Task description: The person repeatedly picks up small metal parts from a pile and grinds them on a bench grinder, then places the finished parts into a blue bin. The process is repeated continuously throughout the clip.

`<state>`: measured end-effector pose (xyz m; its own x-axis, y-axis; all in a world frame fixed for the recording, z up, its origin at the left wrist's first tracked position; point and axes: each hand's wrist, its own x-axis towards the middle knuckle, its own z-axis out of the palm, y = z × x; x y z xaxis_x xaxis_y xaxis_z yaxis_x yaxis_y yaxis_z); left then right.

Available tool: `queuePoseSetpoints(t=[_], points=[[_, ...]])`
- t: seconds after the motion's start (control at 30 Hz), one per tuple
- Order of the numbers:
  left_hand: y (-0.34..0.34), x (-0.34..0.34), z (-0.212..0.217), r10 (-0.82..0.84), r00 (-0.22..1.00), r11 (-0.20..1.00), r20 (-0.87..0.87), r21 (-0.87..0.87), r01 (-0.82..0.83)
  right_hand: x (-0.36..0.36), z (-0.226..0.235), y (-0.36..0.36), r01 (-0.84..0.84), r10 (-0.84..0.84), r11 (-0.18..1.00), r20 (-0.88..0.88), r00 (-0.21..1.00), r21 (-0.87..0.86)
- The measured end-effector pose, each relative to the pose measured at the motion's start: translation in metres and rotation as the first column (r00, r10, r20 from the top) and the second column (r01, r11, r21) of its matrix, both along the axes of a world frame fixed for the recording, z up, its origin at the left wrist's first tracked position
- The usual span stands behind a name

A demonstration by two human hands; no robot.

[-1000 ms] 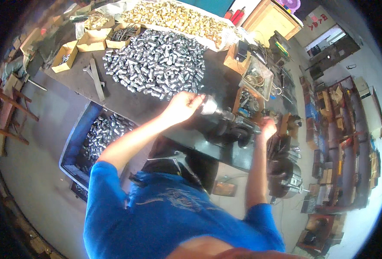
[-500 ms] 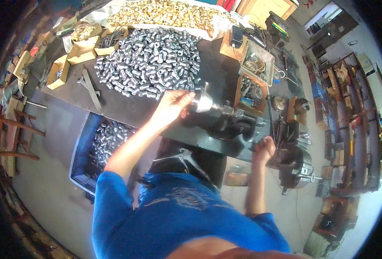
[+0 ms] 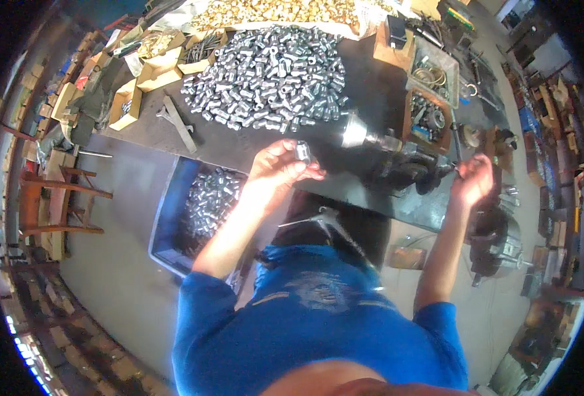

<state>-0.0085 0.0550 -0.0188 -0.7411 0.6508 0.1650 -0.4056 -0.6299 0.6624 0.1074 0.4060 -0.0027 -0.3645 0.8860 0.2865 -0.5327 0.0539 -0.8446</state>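
Observation:
A small shiny metal fitting is pinched between the thumb and fingers of my left hand, held above the bench's near edge. To its right lies a dark bench-mounted machine with a bright metal cone-shaped end, apart from my left hand. My right hand is curled at the lower end of a dark lever right of the machine; its fingers are partly blurred. Behind my left hand spreads a large heap of similar metal fittings on the dark bench.
A blue bin of metal fittings stands below the bench at left. Brass-coloured parts lie at the back. Cardboard boxes and a flat metal tool are left of the heap. A wooden chair stands far left.
My left hand has come away from the machine's bright end toward me, with a fitting now showing in its fingers. My right hand has moved farther up and right. The view has shifted.

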Motion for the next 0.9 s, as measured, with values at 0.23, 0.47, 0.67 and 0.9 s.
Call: queuePoseSetpoints(t=[0.23, 0.47, 0.67, 0.9], points=[[0.001, 0.013, 0.031, 0.134, 0.966, 0.981, -0.221, -0.109, -0.161, 0.066, -0.041, -0.034, -0.128, 0.128, 0.987, 0.001, 0.992, -0.098], [0.000, 0.020, 0.049, 0.153, 0.791, 0.821, -0.592, -0.369, -0.435, 0.028, -0.094, -0.007, -0.001, 0.052, 0.958, 0.169, 0.984, -0.286], [-0.007, 0.026, 0.055, 0.258, 0.563, 0.641, -0.785, -0.297, -0.708, 0.025, -0.090, -0.012, 0.034, 0.031, 0.960, 0.229, 0.973, -0.277], [0.004, 0.020, 0.055, 0.199, 0.376, 0.536, -0.905, -0.221, -0.815, 0.031, -0.080, -0.020, -0.026, 0.086, 0.954, 0.191, 0.978, -0.298]])
